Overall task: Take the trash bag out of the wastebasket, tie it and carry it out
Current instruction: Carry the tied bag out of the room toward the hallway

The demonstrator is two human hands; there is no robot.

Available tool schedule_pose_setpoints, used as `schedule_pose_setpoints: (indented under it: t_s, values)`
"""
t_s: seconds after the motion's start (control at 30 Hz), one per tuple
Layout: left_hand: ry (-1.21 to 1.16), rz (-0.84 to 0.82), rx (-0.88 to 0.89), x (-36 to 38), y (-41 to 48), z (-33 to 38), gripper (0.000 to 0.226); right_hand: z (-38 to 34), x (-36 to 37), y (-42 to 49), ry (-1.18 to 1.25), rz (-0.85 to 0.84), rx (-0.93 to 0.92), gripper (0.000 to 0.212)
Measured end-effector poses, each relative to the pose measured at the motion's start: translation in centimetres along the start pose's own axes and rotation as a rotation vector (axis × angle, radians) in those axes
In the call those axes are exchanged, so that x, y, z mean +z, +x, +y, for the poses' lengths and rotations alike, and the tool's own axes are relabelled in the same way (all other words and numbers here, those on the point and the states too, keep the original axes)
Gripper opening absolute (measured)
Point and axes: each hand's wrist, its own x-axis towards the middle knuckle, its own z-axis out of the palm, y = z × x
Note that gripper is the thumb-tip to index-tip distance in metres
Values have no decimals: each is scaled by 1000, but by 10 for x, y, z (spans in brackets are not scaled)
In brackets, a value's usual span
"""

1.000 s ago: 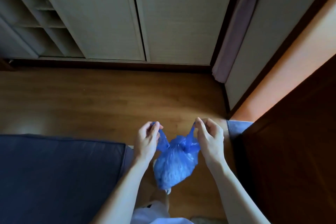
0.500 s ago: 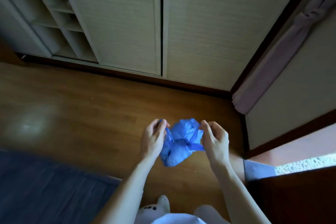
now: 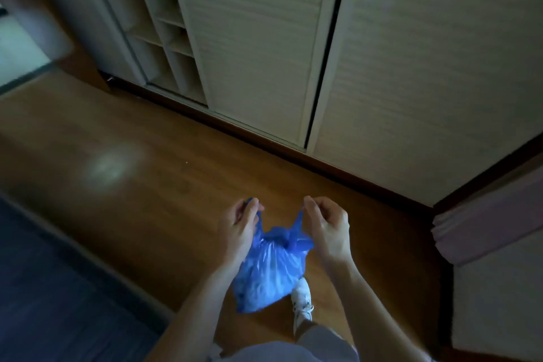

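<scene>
Since the earlier frame the two bag ears have been drawn apart and upward, and the blue trash bag (image 3: 269, 270) has been let down so that it hangs lower between the forearms; the view has also been swung left, so more of the open shelving (image 3: 164, 35) is seen. The bag is held in the air above the wooden floor (image 3: 152, 191), in front of the sliding closet doors (image 3: 382, 67), with a white-socked foot (image 3: 302, 295) just behind it. One ear is pinched by the fingertips of the left hand (image 3: 239, 228), the other by those of the right hand (image 3: 326, 226); both hands are closed on the plastic. A gathered twist is seen at the bag's neck, so a knot is judged to be under way. No wastebasket is shown. If the ears are pulled too hard, the thin film could be torn; if a pinch is slackened, the bag could be dropped and the knot left loose
</scene>
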Motion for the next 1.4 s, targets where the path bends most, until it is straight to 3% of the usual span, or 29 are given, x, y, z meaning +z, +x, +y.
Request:
schedule_pose_setpoints:
  t_s: [0.1,0.23,0.33,0.47,0.7,1.03,1.4]
  values:
    - [16,99,-37,6,39,13,26,-14,18,58,-29,-130,-9,35]
    - [39,360,-136,7,83,26,26,-29,45,122,-74,-297,-46,33]
    - [57,438,-142,2,105,35,28,-36,69,157,-80,-383,-40,30]
    - [138,566,-133,-15,116,37,42,-40,104,180,-79,-497,-15,29]
    - [165,768,-125,-61,117,36,30,-41,182,185,-79,-688,-8,24]
    - [97,947,-188,-200,142,28,31,-55,341,156,-59,-941,6,33]
    - [39,1088,-163,-393,211,50,28,-106,549,148,-67,-889,-6,31]
